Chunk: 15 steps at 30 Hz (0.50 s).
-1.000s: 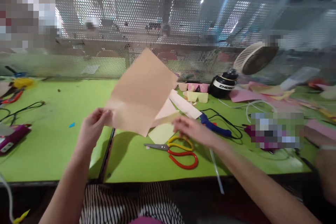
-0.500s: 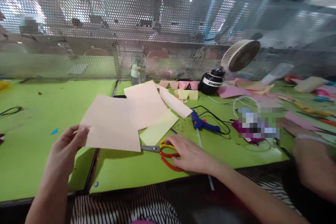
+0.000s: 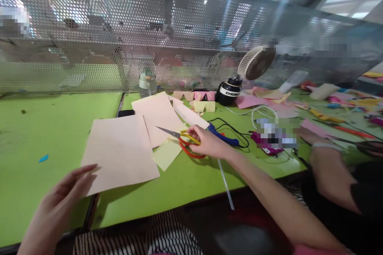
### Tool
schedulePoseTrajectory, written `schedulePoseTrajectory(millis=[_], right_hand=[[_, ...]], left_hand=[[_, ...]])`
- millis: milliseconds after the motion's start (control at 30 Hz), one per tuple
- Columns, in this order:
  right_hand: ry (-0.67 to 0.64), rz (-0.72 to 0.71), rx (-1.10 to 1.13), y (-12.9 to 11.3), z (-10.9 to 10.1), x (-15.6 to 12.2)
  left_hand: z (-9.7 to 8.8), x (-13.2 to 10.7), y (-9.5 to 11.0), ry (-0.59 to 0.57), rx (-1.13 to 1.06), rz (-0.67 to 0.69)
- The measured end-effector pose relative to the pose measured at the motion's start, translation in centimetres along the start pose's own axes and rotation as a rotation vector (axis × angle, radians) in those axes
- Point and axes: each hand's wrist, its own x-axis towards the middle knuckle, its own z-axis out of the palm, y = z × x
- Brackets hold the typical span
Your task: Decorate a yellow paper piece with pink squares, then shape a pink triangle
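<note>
Head view: we start with the green table (image 3: 54, 127), which fills the lower frame, and the perforated metal screen (image 3: 89, 28) that stands along its far edge. We place everything else from the near peach sheet (image 3: 119, 151).

We count two peach sheets. The near one lies flat on the table, and the second peach sheet (image 3: 158, 115) lies just behind it to the right, touching it. One pale yellow sheet (image 3: 166, 155) lies to the right of the near peach sheet, tucked under the second one. There is one small fan (image 3: 255, 61), far back and right.

We see two containers. The black jug (image 3: 229, 91), back right, has its lid on. The clear bottle (image 3: 147, 81), straight behind, has a green cap, and we cannot tell what is in it.

One blue glue gun (image 3: 223, 137) lies to the right.

Our left hand (image 3: 64, 195) has its fingers stretched out and slightly apart, with the tips resting on the sheet's near left corner. Our right hand (image 3: 209, 143) is curled tight around the handles of the one pair of scissors (image 3: 181, 137). They are lifted just right of the sheet, with the blades nearly closed and pointing left.

A co-worker's hand (image 3: 326, 159) rests far right.
</note>
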Motion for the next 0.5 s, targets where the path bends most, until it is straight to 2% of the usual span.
schedulePoseTrajectory(millis=[100, 200, 267, 367, 433, 500], right_hand=[[0.060, 0.004, -0.047, 1.1, 1.0, 3.3], [0.091, -0.046, -0.090, 1.1, 1.4, 4.3], [0.116, -0.107, -0.109, 0.2, 1.6, 3.2], [0.086, -0.243, -0.107, -2.4, 2.7, -0.4], [0.035, -0.353, -0.106, -4.1, 4.4, -3.0], [0.093, -0.549, -0.204, -5.4, 6.6, -5.1]], left_hand=[[0.7, -1.4, 0.3, -0.066, 0.017, 0.025], [1.5, -2.6, 0.8, -0.136, 0.004, 0.030], [2.1, -3.0, 1.1, -0.174, -0.009, 0.050], [2.9, -3.2, 1.5, -0.238, -0.036, 0.070], [3.4, -3.2, 1.6, -0.278, -0.052, 0.081], [3.6, -3.3, 1.7, -0.308, -0.065, 0.085]])
